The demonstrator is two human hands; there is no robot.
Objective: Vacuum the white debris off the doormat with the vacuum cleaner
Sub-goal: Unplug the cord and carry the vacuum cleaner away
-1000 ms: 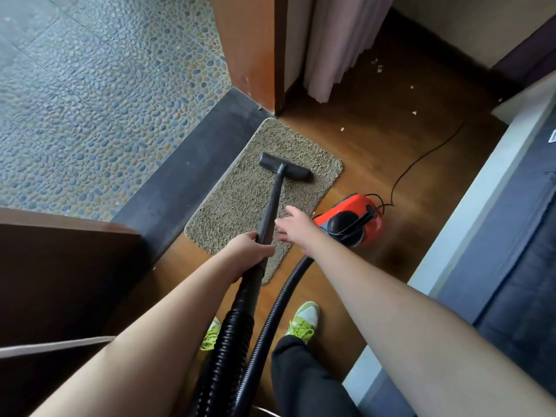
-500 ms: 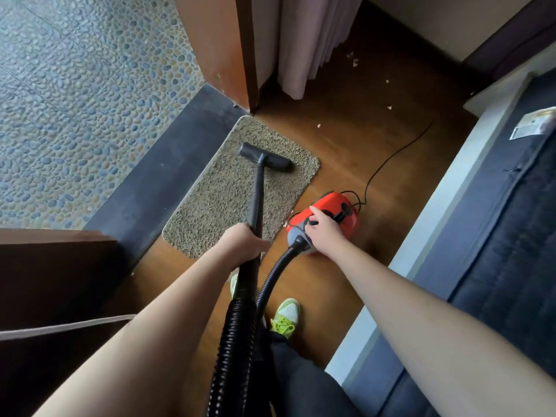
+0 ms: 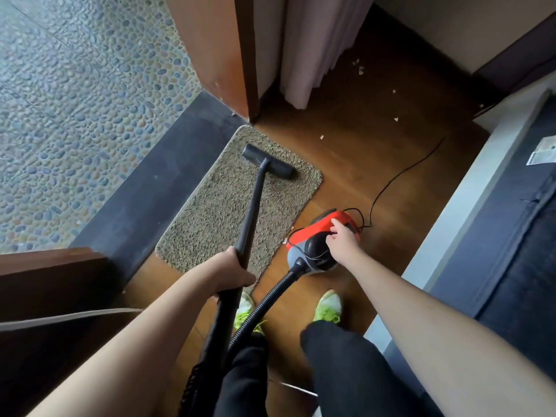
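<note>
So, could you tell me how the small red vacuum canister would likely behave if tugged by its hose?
The small red vacuum canister looks compact, so probably light. Pulled by the black ribbed hose, it would likely slide on the smooth wooden floor, perhaps tipping.

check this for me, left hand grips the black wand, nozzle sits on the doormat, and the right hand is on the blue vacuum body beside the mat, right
Not quite: the vacuum body is red with a grey front, not blue, as the head view shows. The rest holds: the left hand grips the black wand, the nozzle sits on the doormat, and the right hand is on the body beside the mat.
</note>
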